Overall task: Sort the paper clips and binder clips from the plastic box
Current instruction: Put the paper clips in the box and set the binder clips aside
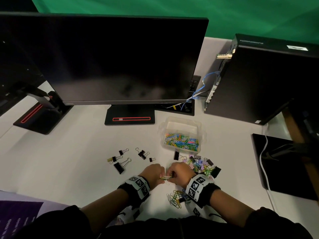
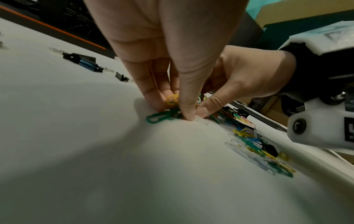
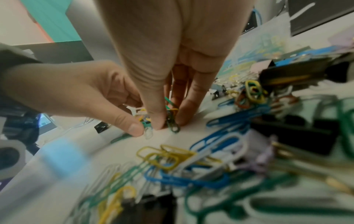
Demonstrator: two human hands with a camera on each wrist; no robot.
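Observation:
My left hand point(image 1: 154, 173) and right hand point(image 1: 179, 172) meet low over the white desk point(image 1: 77, 161), both pinching a small tangle of paper clips point(image 1: 166, 177), green, yellow and white. The tangle point(image 2: 168, 112) touches the desk under the fingertips point(image 3: 172, 119). The clear plastic box point(image 1: 183, 133) with coloured paper clips stands behind. A mixed pile of paper and binder clips point(image 1: 200, 165) lies right of the hands. A small heap of paper clips point(image 1: 176, 197) lies near my right wrist. Several black binder clips point(image 1: 127, 158) are spread out to the left.
A dark monitor point(image 1: 112, 57) with its stand base point(image 1: 129, 118) fills the back. A second monitor base point(image 1: 39, 114) is at the left. A black computer case point(image 1: 259, 78) with cables stands back right, a black mat point(image 1: 283, 163) at the right.

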